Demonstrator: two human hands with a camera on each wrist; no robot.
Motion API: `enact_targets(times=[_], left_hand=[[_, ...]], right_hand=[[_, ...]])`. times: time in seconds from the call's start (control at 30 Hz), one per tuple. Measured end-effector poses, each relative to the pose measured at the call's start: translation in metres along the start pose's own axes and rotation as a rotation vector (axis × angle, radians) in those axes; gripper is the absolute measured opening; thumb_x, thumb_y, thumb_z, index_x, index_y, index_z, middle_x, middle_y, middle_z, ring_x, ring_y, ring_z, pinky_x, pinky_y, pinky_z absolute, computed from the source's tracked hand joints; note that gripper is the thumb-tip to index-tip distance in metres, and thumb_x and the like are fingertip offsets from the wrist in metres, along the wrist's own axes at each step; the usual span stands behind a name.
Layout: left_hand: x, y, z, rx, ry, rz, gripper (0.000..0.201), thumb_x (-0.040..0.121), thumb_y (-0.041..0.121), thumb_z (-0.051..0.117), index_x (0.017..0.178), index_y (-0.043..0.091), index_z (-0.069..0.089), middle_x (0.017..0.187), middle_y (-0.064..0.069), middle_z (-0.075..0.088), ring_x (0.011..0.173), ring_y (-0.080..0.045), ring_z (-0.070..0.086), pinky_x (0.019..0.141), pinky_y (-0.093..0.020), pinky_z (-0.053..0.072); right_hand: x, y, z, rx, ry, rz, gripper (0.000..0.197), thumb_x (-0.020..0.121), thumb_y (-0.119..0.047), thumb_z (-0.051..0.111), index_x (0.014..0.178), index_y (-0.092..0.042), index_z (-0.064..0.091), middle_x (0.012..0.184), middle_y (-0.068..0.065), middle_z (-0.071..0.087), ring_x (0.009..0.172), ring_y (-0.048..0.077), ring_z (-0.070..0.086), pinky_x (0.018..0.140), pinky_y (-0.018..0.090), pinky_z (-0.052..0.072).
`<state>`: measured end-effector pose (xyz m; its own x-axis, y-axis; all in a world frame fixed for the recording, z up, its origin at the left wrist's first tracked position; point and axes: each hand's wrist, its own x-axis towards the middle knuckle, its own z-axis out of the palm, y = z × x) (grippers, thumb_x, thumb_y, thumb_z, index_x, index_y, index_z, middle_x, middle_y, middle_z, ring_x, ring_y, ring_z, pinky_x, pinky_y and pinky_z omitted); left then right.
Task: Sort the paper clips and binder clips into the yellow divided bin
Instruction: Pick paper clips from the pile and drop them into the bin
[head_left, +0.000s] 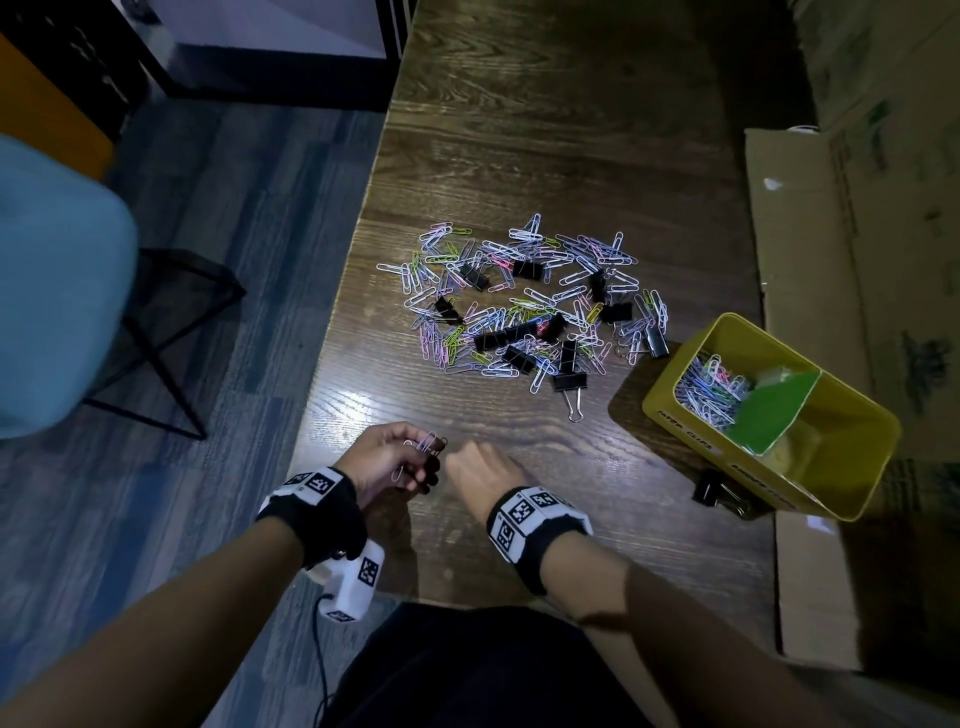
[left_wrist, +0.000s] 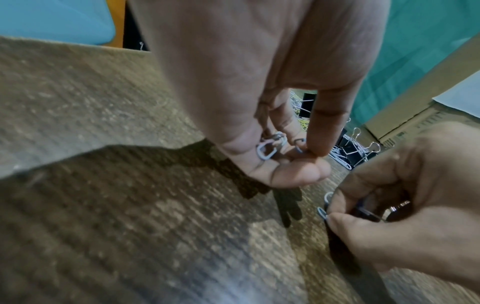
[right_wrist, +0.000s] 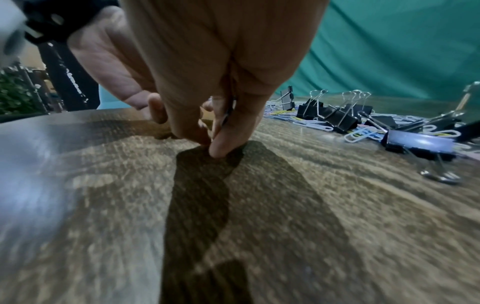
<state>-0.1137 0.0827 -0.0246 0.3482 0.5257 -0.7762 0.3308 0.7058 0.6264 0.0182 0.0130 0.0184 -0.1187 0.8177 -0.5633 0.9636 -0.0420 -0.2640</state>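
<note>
A mixed pile of coloured paper clips and black binder clips (head_left: 524, 306) lies mid-table. The yellow divided bin (head_left: 691, 431) stands to the right, with paper clips (head_left: 706, 389) in its left compartment behind a green divider (head_left: 774, 410). My left hand (head_left: 426, 457) (left_wrist: 298, 156) hovers near the front edge and pinches a few paper clips (head_left: 423, 447) (left_wrist: 267, 150). Close beside it, my right hand (head_left: 465, 462) (left_wrist: 335, 214) (right_wrist: 213, 139) is curled, fingertips down at the table, pinching a pale blue paper clip (left_wrist: 323, 212). What else it holds is hidden.
One black binder clip (head_left: 714, 491) lies on the table outside the bin's near wall. Flattened cardboard (head_left: 810, 234) lines the right side. The table's left edge (head_left: 332, 322) drops to the floor, where a blue chair (head_left: 57, 291) stands.
</note>
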Motion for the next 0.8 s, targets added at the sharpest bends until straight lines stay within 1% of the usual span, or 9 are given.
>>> enact_targets(times=[0.1,0.2,0.37,0.47,0.57,0.6,0.7,0.8], left_hand=[[0.003,0.007,0.003,0.055,0.019,-0.008,0.024,0.078,-0.018,0.046,0.081,0.0,0.06,0.051,-0.011,0.06,0.039,-0.016,0.053,0.038,-0.02,0.043],[0.007,0.015,0.008,0.109,0.041,-0.01,0.024,0.079,-0.016,0.048,0.077,0.004,0.062,0.052,-0.007,0.059,0.039,-0.013,0.052,0.04,-0.019,0.044],[0.007,0.025,0.015,0.135,0.092,0.001,0.024,0.079,-0.012,0.05,0.073,0.008,0.061,0.046,0.003,0.058,0.039,-0.008,0.049,0.039,-0.016,0.042],[0.006,0.023,0.014,0.131,0.139,-0.01,0.024,0.079,-0.012,0.05,0.074,0.009,0.061,0.048,0.0,0.057,0.039,-0.008,0.05,0.04,-0.017,0.043],[0.005,0.015,0.015,0.143,0.144,-0.029,0.023,0.08,-0.012,0.049,0.076,0.008,0.06,0.056,-0.006,0.055,0.039,-0.009,0.051,0.04,-0.018,0.045],[0.004,0.013,0.016,0.143,0.143,-0.032,0.023,0.08,-0.013,0.048,0.076,0.007,0.06,0.057,-0.007,0.055,0.038,-0.009,0.051,0.039,-0.018,0.045],[0.001,0.011,0.017,0.124,0.156,-0.031,0.025,0.079,-0.014,0.047,0.076,0.007,0.059,0.054,-0.005,0.055,0.036,-0.009,0.05,0.038,-0.017,0.044],[-0.002,0.008,0.014,0.122,0.155,-0.031,0.024,0.079,-0.013,0.048,0.077,0.008,0.059,0.053,-0.004,0.056,0.037,-0.009,0.051,0.04,-0.017,0.044]], right_hand=[[0.002,0.003,-0.004,0.058,0.018,0.025,0.033,0.09,0.009,0.037,0.111,0.0,0.06,0.109,0.02,0.062,0.104,0.035,0.061,0.078,0.041,0.05],[0.005,0.004,-0.002,0.05,0.023,-0.013,0.032,0.089,0.009,0.04,0.112,-0.001,0.06,0.109,0.02,0.062,0.104,0.035,0.061,0.078,0.042,0.05],[0.005,0.008,-0.004,0.015,0.036,-0.066,0.031,0.087,0.012,0.042,0.111,0.004,0.059,0.108,0.022,0.062,0.102,0.038,0.061,0.076,0.04,0.049],[0.006,0.012,-0.009,-0.012,0.059,-0.081,0.033,0.087,0.013,0.041,0.114,0.004,0.058,0.111,0.021,0.062,0.105,0.037,0.061,0.076,0.04,0.049],[0.009,0.012,-0.007,-0.025,0.057,-0.08,0.034,0.086,0.012,0.042,0.114,0.001,0.059,0.11,0.019,0.063,0.104,0.036,0.061,0.073,0.038,0.049],[0.01,0.011,-0.007,-0.034,0.052,-0.086,0.033,0.087,0.012,0.042,0.113,0.001,0.06,0.11,0.019,0.063,0.105,0.036,0.061,0.073,0.039,0.049],[0.012,0.011,-0.005,-0.068,0.023,-0.114,0.031,0.087,0.011,0.041,0.112,0.004,0.059,0.111,0.021,0.062,0.105,0.037,0.06,0.078,0.042,0.051],[0.013,0.012,-0.007,-0.085,0.031,-0.161,0.029,0.086,0.012,0.043,0.107,0.004,0.06,0.107,0.021,0.063,0.102,0.037,0.061,0.077,0.042,0.05]])
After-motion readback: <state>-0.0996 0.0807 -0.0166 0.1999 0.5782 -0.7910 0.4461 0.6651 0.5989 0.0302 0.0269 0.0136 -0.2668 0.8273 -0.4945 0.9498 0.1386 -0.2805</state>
